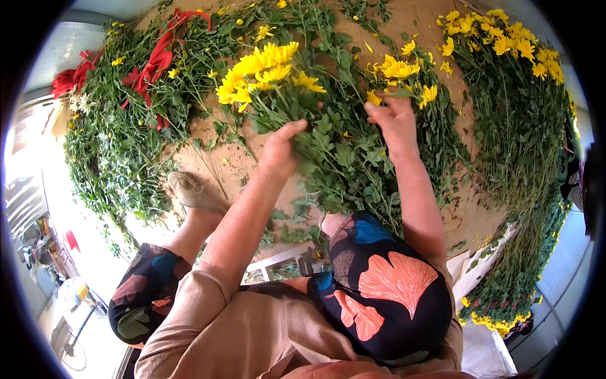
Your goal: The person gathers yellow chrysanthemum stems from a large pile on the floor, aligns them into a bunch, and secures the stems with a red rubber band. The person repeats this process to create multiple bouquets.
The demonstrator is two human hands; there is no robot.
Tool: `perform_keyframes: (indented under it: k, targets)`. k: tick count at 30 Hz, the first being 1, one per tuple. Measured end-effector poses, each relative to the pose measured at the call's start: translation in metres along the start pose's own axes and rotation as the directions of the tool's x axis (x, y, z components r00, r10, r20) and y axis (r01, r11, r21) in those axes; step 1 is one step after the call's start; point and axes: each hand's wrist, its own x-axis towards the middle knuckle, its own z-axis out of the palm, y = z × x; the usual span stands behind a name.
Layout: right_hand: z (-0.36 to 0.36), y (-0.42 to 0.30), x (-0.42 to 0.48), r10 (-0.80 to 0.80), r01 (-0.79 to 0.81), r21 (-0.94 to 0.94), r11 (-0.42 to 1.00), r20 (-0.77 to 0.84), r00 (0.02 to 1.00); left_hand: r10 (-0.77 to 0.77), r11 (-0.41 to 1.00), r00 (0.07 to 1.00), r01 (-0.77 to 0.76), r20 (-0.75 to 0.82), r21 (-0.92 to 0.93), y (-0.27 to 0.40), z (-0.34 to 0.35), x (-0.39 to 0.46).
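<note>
My left hand is closed around the leafy stems of a bunch of yellow chrysanthemums, whose blooms point away from me. To its right, my right hand reaches in among a second group of yellow chrysanthemums. Its curled fingers touch a small bloom and a leaf; whether they grip a stem is hidden. Between and below the hands, green chrysanthemum stems spread towards my knee.
Cut stems with red ribbons are heaped at left on the wooden board. A large pile of yellow chrysanthemums lies at right. My shoe rests on the board. A white slatted object is by my lap.
</note>
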Motion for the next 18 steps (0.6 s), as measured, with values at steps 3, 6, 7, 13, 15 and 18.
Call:
perform_keyframes:
  k: [3, 6, 7, 13, 15, 18]
  targets:
    - [0.000, 0.024, -0.016, 0.042, 0.013, -0.187, 0.982, 0.288, 0.957, -0.011, 1.000, 0.999, 0.011, 0.041, -0.001, 0.000, 0.010, 0.002]
    - [0.011, 0.023, -0.034, 0.057, -0.059, -0.004, 0.998, 0.324, 0.944, -0.040, 0.999, 0.999, 0.040, 0.011, 0.027, -0.003, 0.005, 0.005]
    - [0.015, 0.025, -0.035, 0.028, -0.039, 0.046, 0.998, 0.221, 0.975, -0.044, 0.999, 0.999, 0.044, 0.019, 0.020, -0.004, 0.004, 0.005]
    - [0.028, 0.027, -0.018, 0.012, -0.010, 0.232, 0.973, -0.008, 1.000, -0.091, 0.994, 0.996, 0.091, 0.003, 0.056, -0.005, 0.023, 0.001]
    - [0.031, 0.025, -0.012, -0.038, 0.059, 0.244, 0.968, -0.088, 0.995, -0.101, 0.992, 0.995, 0.101, -0.009, 0.070, -0.006, 0.023, 0.003]
    - [0.031, 0.019, -0.005, -0.048, 0.077, 0.145, 0.986, -0.196, 0.979, -0.149, 0.983, 0.983, 0.159, -0.110, 0.088, -0.005, 0.027, 0.002]
